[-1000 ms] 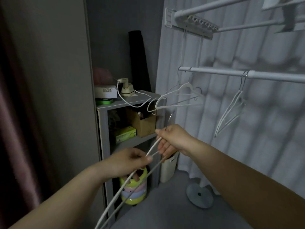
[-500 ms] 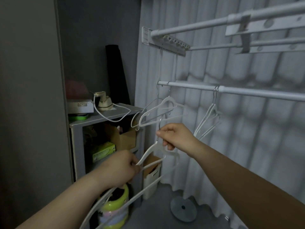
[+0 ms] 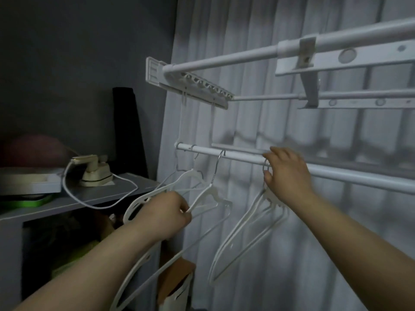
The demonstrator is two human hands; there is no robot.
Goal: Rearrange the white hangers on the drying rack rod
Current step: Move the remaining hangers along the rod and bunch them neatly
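Note:
A white rod [image 3: 242, 156] runs across the drying rack at chest height. A white hanger [image 3: 210, 194] hangs from it by a metal hook, and my left hand [image 3: 164, 213] grips its shoulder. A further white hanger [image 3: 179, 178] hangs behind it near the rod's left end. My right hand [image 3: 285, 173] is up at the rod, fingers curled round the metal hook of a bunch of white hangers [image 3: 244, 234] that dangle below it. Another long white hanger [image 3: 132, 277] trails down under my left forearm.
Upper rack rods and a peg bar [image 3: 197, 83] jut out overhead. A grey shelf [image 3: 74, 198] at the left carries a small iron [image 3: 95, 171] with a white cord. A pale curtain [image 3: 269, 254] hangs behind the rack. A cardboard box [image 3: 175, 281] stands on the floor.
The hanger I was carrying now hangs on the rod by its hook. My right hand let go of it and rose right to the hook of the hanger bunch. My view tilted up.

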